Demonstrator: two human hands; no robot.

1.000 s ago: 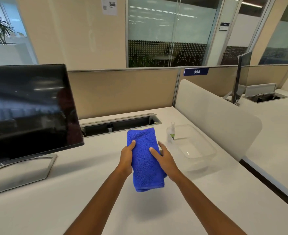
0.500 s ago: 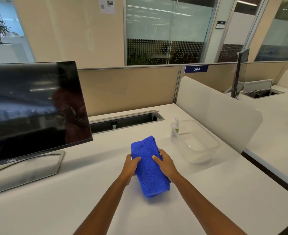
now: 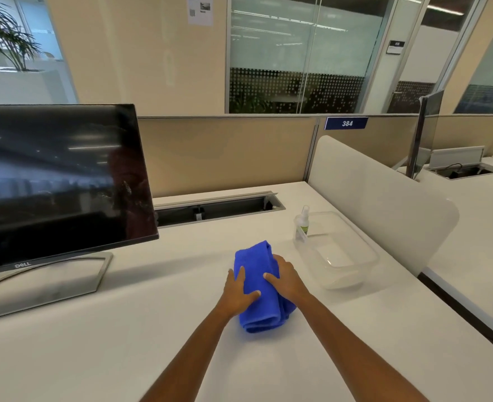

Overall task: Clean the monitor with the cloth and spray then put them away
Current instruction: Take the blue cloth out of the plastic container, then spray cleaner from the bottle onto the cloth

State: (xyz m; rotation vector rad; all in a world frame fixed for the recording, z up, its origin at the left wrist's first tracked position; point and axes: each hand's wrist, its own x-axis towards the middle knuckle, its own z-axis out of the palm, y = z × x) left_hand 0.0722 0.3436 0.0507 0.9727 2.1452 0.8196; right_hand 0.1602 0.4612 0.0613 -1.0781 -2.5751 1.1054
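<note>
A folded blue cloth (image 3: 256, 256) lies on the white desk (image 3: 123, 329), just left of a clear plastic container (image 3: 368, 252). My left hand (image 3: 238, 291) rests flat on the cloth's left half, thumb laid across it. My right hand (image 3: 286, 278) grips the cloth's right folded edge, fingers curled over it. A small clear spray bottle (image 3: 303, 224) with a green label stands upright in the container's far left corner. The black Dell monitor (image 3: 59, 181) stands at the left on a silver stand, with smears near its right edge.
An open cable tray slot (image 3: 219, 208) runs along the back of the desk below the beige partition. A white rounded divider (image 3: 384, 204) closes off the right side behind the container. Another desk lies beyond it.
Both hands have brought the cloth down from the air onto the desk. It now lies flat under my hands, folded narrower. The view has shifted so the monitor shows further right.
</note>
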